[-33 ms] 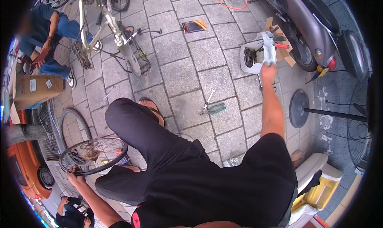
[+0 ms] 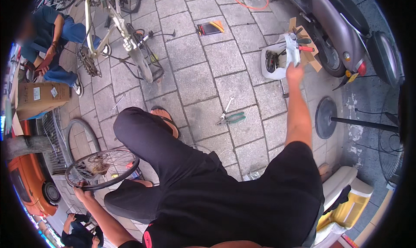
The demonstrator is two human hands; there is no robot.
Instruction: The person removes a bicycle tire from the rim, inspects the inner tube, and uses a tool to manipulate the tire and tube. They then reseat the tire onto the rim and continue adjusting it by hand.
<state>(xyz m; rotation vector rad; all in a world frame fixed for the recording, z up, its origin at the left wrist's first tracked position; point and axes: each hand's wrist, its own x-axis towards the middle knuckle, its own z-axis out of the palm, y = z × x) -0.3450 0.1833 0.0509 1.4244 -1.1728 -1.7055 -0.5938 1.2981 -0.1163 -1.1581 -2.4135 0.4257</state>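
Note:
My left hand (image 2: 80,190) is closed on the near rim of a spoked bicycle wheel (image 2: 126,177), which lies tilted beside my bent knee. On the right, my outstretched right hand (image 2: 295,73) is at the edge of a white plastic tool container (image 2: 293,50), its fingers closed there. Whether they grip the container or something at its edge is too small to make out. Dark parts lie inside the container, and a red-handled tool (image 2: 306,48) sticks out of it. Green-handled pliers (image 2: 235,118) and a wrench (image 2: 227,106) lie on the paving before me.
An upturned bicycle frame (image 2: 123,29) stands at the far left near a seated person (image 2: 56,40) and a cardboard box (image 2: 42,98). A loose tyre (image 2: 82,137) lies behind the wheel. To the right are a scooter (image 2: 336,29) and a fan's round base (image 2: 326,118).
My right hand has moved slightly to the right and nearer to me at the container's edge. The left hand and the wheel look nearly the same.

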